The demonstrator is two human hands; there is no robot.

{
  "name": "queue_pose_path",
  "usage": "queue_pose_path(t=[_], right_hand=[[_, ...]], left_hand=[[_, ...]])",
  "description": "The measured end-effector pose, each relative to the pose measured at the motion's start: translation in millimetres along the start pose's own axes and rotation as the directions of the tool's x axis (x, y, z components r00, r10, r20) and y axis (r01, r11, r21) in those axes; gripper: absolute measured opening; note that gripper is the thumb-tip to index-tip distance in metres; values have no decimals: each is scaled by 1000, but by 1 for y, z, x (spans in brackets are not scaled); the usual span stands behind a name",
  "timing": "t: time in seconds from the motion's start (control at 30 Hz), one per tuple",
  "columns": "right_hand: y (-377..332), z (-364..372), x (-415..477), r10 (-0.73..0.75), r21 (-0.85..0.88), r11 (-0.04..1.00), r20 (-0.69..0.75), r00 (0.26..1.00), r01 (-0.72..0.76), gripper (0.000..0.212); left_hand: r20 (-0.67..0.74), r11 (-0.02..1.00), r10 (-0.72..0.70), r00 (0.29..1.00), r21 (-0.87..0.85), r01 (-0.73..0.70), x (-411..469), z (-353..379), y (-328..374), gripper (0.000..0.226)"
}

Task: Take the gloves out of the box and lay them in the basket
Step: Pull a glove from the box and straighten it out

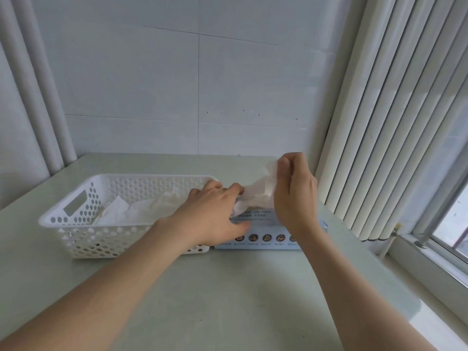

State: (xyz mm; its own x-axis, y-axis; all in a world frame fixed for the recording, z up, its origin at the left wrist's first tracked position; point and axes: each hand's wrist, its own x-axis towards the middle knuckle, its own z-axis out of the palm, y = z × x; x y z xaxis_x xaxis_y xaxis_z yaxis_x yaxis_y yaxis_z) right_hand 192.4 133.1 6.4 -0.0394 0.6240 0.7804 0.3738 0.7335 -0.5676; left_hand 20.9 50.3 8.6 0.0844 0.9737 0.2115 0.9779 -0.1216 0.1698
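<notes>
Above the top opening of the light-blue box [260, 243], a white glove [258, 196] is stretched upward, its lower end still in the slot and its upper end bunched in the right hand [295, 196]. That hand's grip is clamped on the glove, thumb and fingertips pinching the crumpled top, with the wrist raised over the right part of the box. The left hand [212, 214] lies on the box's left part: its grip is apart, the fingers spread and pressing on the lid, their tips touching the glove's lower end, the thumb along the near top edge.

Just beside the box on its left, touching or nearly so, stands a white perforated basket [83, 239] with a cut-out handle in its end wall. More white gloves [141, 211] lie crumpled inside it. Box and basket both sit on a pale green counter [228, 300] that runs back to a wall of large white tiles [197, 84]. Along the right side hang white vertical blinds [395, 122], and a window frame [440, 239] shows at the lower right.
</notes>
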Motion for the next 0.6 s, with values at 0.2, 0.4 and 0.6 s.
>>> queue_pose_path(t=[0.2,0.4,0.6], right_hand=[[-12,2,0,131,125,985,-90,987,-119,29],[-20,-2,5,231,189,963,-202,952,-194,27],[-25,-12,17,310,311,929,-352,883,-202,29]], left_hand=[[8,1000,23,1000,11,-23,1,0,0,55],[50,999,8,999,53,-11,0,0,0,50],[89,997,2,996,74,-8,0,1,1,42]])
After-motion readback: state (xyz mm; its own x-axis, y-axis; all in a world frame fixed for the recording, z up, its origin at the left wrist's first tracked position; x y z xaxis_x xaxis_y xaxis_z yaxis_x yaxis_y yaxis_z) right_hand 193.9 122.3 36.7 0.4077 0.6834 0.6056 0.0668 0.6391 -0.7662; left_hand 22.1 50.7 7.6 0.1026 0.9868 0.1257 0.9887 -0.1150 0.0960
